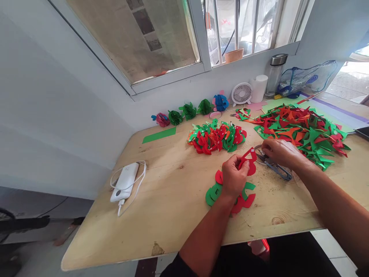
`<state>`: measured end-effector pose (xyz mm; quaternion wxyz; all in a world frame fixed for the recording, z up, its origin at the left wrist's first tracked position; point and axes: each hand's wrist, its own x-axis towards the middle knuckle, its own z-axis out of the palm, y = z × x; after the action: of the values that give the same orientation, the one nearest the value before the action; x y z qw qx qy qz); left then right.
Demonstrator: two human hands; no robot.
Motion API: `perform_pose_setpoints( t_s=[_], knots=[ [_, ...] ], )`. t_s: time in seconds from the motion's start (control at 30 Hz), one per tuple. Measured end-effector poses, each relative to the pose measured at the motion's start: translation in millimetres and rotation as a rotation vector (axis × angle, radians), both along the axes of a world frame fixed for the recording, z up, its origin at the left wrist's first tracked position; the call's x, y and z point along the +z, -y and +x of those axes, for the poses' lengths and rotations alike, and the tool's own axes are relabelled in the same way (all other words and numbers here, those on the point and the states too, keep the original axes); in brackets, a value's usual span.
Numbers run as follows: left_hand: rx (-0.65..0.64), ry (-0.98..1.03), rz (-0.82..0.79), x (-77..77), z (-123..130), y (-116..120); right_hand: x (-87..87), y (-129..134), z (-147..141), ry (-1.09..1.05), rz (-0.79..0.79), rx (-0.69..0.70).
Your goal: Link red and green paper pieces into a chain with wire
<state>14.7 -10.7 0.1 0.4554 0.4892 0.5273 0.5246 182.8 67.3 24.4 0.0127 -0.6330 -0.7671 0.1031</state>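
Left hand [234, 173] pinches red paper [251, 168] shut-tight. Right hand [278, 152] curls by one gray tool [281, 173]; I can't tell its grip. Three green paper balls [189, 111] sit behind.

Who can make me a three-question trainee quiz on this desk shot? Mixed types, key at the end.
1. What does the left hand hold?
A) a flowerpot
B) red paper
C) a power bank

2. True or false: the white fan stands left of the bottle in the picture.

3. Fill in: the long strip on the left half of the table is ____ in colour.

Key: 1 B; 2 true; 3 green.
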Motion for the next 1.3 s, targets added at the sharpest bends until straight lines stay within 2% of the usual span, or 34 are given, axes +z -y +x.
perform_pose_setpoints(
  t_s=[0.23,0.4,0.53,0.73,0.97,1.3],
  knots=[
    [-0.420,-0.322,0.165,2.3,8,8,-2.2,-1,2,-0.033,0.011,0.000],
    [-0.535,-0.449,0.346,-1.1,13,5,-5.2,-3,3,-0.019,0.010,0.015],
    [-0.625,-0.591,0.407,-5.7,15,3,-4.6,-3,2,-0.007,0.002,0.008],
    [-0.645,-0.717,0.407,-4.7,17,5,-3.3,0,-1,0.045,0.008,-0.004],
    [-0.605,-0.798,0.495,-4.5,19,8,-8.7,-2,1,0.040,0.019,0.037],
    [-0.618,-0.868,0.484,-2.4,20,9,-15.0,-3,0,0.070,0.057,0.039]
  ],
)
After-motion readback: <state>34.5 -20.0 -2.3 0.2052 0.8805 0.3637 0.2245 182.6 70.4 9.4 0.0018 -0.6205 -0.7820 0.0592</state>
